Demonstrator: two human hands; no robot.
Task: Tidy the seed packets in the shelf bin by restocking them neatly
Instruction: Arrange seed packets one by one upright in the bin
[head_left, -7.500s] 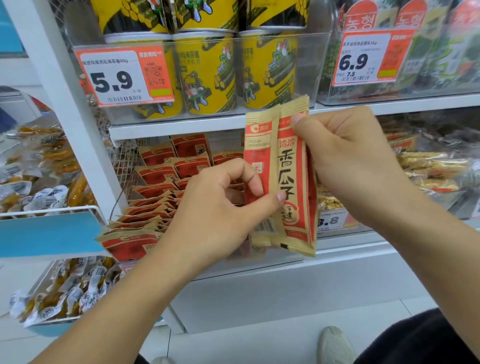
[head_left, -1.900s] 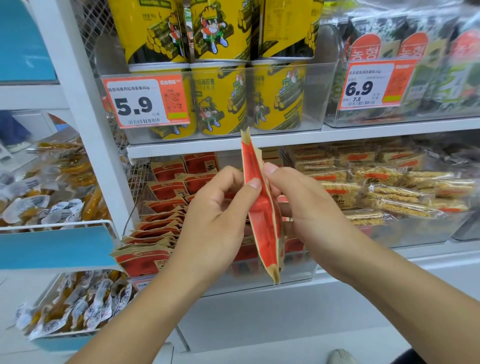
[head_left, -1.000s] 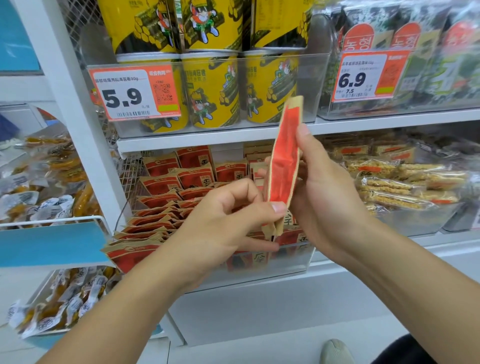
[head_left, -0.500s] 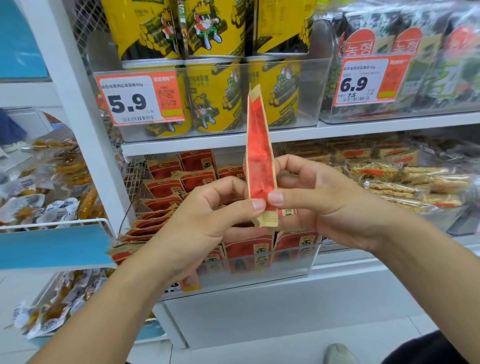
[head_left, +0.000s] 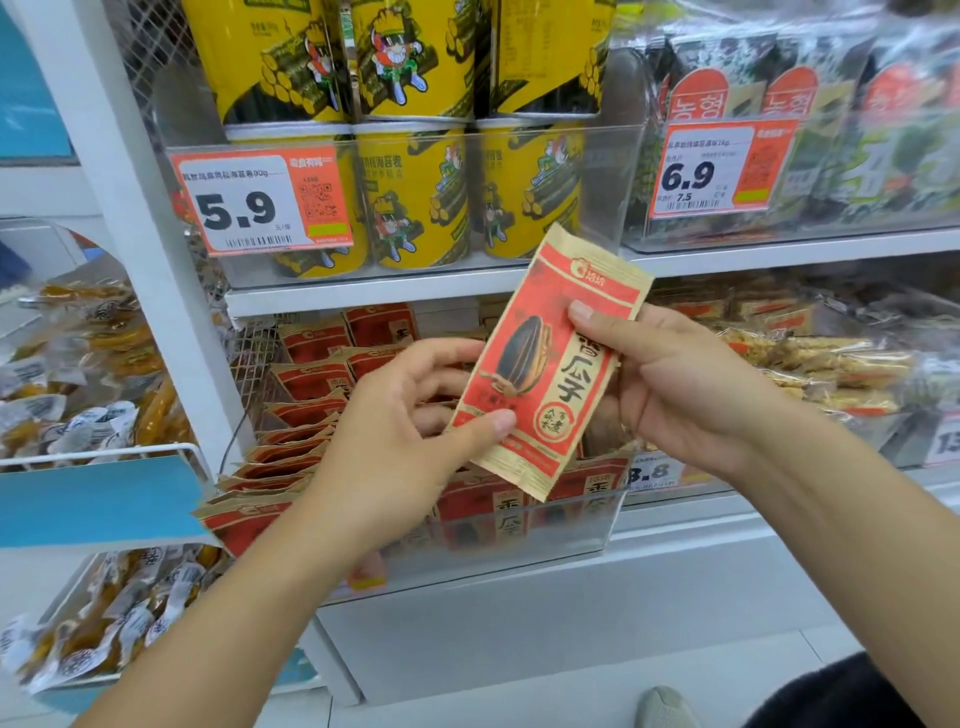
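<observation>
So one red-and-tan seed packet (head_left: 550, 358) is being held up in front of the shelf, printed face toward the camera and tilted with its top leaning to the right. It's being pinched from both sides: the left hand (head_left: 400, 441) is grasping the lower left edge, thumb on the front near the bottom corner and fingers tucked behind, while the right hand (head_left: 675, 384) is grasping the right edge, thumb pressed on the front up near the top and the other fingers curled behind. So neither grip is released, both are clamped on that same packet.

The packet is being kept just above the clear shelf bin (head_left: 571, 525), not inside it. More seed packets (head_left: 311, 379) of the same kind are being stored in that bin: a row on the left is lying overlapped and leaning back, and a few at the front are standing upright against the clear wall.

On the shelf above, yellow snack tubs (head_left: 410, 192) are being stacked two high behind a 5.9 price tag (head_left: 260, 200), with a 6.9 price tag (head_left: 722, 166) sitting to the right of them. Wrapped snack bars (head_left: 831, 364) are being kept in the neighbouring bin on the right.
</observation>
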